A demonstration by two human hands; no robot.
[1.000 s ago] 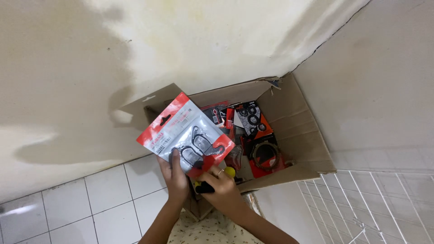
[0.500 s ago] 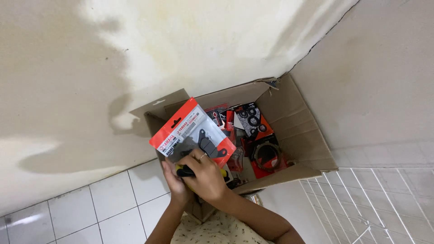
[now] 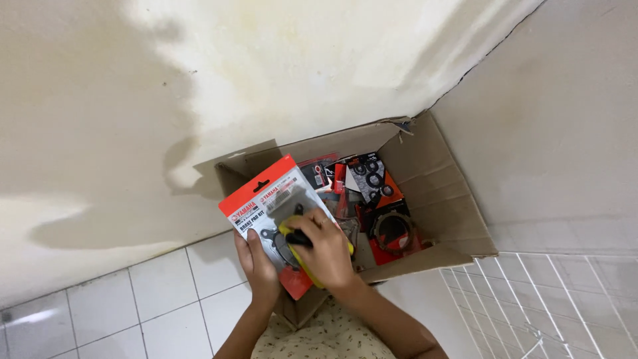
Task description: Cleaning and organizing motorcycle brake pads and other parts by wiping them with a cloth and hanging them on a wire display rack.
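Item: 1 flat red packet with a clear front, showing dark metal parts inside. It is tilting, its top end pointing up and left, and it is hanging over the near left corner of the cardboard box.

Left hand: gripping the packet's lower left edge, fingers curling behind it and thumb lying along the side.

Right hand: lying across the packet's lower right part and closing around a yellow and black tool, which it is pressing against the clear front.

Box: standing open on the white tiled floor in the corner of 2 pale walls, and holding more red and black packets, including 1 with a round ring.

Change against the frame 0.5 s ago: the packet is sitting in much the same spot above the same corner, and the right hand is now lying further onto its front, with the yellow tool showing more plainly. The left hand is keeping its grip on the lower left edge.
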